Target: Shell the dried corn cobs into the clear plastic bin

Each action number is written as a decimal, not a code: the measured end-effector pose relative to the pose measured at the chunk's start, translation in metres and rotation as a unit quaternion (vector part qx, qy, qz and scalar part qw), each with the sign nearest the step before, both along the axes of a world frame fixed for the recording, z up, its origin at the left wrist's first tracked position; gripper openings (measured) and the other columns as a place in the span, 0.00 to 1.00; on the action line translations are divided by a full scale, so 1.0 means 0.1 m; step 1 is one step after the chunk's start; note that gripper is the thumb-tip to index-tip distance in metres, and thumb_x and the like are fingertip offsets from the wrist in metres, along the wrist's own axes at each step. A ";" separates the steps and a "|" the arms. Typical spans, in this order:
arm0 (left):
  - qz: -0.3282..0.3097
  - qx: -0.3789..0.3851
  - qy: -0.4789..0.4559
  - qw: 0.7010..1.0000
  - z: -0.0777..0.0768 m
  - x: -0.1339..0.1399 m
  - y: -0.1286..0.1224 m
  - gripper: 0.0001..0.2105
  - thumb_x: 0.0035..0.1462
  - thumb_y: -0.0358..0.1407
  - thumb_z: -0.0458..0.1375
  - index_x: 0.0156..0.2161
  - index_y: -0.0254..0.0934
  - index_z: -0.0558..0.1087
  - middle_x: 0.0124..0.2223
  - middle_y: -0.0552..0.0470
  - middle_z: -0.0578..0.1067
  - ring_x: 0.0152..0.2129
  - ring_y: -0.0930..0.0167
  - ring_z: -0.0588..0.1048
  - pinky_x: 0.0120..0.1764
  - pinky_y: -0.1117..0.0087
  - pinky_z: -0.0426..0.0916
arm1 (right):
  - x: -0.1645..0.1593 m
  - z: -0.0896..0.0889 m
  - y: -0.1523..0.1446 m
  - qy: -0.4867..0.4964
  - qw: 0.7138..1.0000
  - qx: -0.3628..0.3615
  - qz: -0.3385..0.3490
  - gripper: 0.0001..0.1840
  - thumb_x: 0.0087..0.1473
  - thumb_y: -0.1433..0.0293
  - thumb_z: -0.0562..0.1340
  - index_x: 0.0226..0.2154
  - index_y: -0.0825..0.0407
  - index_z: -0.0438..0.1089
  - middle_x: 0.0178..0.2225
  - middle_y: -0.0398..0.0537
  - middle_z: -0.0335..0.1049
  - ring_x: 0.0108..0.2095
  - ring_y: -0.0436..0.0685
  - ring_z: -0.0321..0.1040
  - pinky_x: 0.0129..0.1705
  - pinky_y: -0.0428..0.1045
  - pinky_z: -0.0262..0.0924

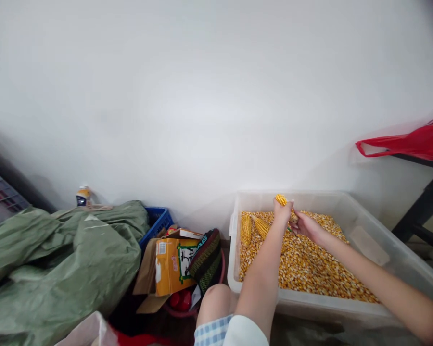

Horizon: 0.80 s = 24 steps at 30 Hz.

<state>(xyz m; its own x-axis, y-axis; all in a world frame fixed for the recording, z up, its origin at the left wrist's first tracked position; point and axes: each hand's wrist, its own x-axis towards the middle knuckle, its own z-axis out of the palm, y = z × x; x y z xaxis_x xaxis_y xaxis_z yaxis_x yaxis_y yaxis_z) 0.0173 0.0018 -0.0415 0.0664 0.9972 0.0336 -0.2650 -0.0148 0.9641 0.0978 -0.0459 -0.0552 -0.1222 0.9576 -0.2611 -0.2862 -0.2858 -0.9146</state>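
An ear of corn point(281, 199) with yellow kernels is held above the far part of a clear plastic bin point(361, 216). My left hand point(283, 209) is wrapped round its upper part. At its lower end, my right hand point(305, 226) grips it with bent fingers. Loose corn kernels point(310, 269) spread over the bin's bottom beneath both hands. Two more ears lie on the kernels to the left: one upright corn ear point(246, 229) by the bin wall and a slanted corn ear point(261, 227) partly behind my left forearm.
Left of the bin stand an orange carton point(168, 269), a dark mesh bag point(206, 264) and a blue crate point(159, 221). A green tarp-like sack point(75, 259) covers the far left, with a bottle point(82, 196) behind. A red plastic bag point(418, 142) lies on a dark frame at right.
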 end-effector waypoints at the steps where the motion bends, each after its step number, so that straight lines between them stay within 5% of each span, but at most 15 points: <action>1: 0.008 -0.004 0.005 1.000 0.00 0.00 0.01 0.18 0.42 0.35 0.59 0.40 0.36 0.60 0.30 0.54 0.65 0.27 0.73 0.66 0.34 0.72 0.61 | -0.02 0.00 0.00 -0.002 1.000 0.001 -0.006 0.14 0.56 0.61 0.48 0.24 0.49 0.57 0.14 0.38 0.53 0.15 0.51 0.52 0.20 0.46 0.52; 9: 0.025 -0.022 0.004 0.999 0.02 -0.01 -0.01 0.26 0.39 0.36 0.61 0.43 0.36 0.56 0.32 0.53 0.65 0.27 0.72 0.67 0.33 0.72 0.62 | -0.06 -0.04 0.00 0.010 1.000 -0.003 -0.019 0.14 0.56 0.59 0.48 0.25 0.48 0.57 0.13 0.38 0.52 0.15 0.51 0.51 0.21 0.46 0.53; 13: -0.016 -0.047 -0.002 0.999 0.05 -0.01 -0.03 0.25 0.41 0.42 0.61 0.43 0.36 0.57 0.34 0.51 0.66 0.30 0.71 0.68 0.35 0.70 0.63 | 0.01 0.00 -0.01 0.028 0.999 -0.015 -0.016 0.16 0.55 0.58 0.48 0.22 0.49 0.55 0.12 0.39 0.50 0.15 0.52 0.51 0.21 0.48 0.54; 19: -0.112 -0.019 -0.051 0.992 0.04 -0.04 -0.03 0.21 0.44 0.36 0.59 0.45 0.39 0.60 0.32 0.51 0.68 0.26 0.73 0.68 0.32 0.71 0.64 | 0.06 0.09 -0.03 0.075 0.997 -0.008 -0.021 0.17 0.56 0.58 0.46 0.22 0.49 0.56 0.11 0.38 0.44 0.14 0.51 0.48 0.21 0.48 0.53; 24: -0.118 -0.029 -0.029 0.992 0.04 -0.05 -0.05 0.27 0.43 0.37 0.59 0.50 0.41 0.57 0.32 0.52 0.69 0.23 0.74 0.69 0.31 0.70 0.65 | 0.04 0.07 -0.02 0.081 0.996 -0.009 -0.044 0.16 0.56 0.59 0.46 0.22 0.49 0.54 0.10 0.37 0.45 0.13 0.50 0.47 0.19 0.46 0.50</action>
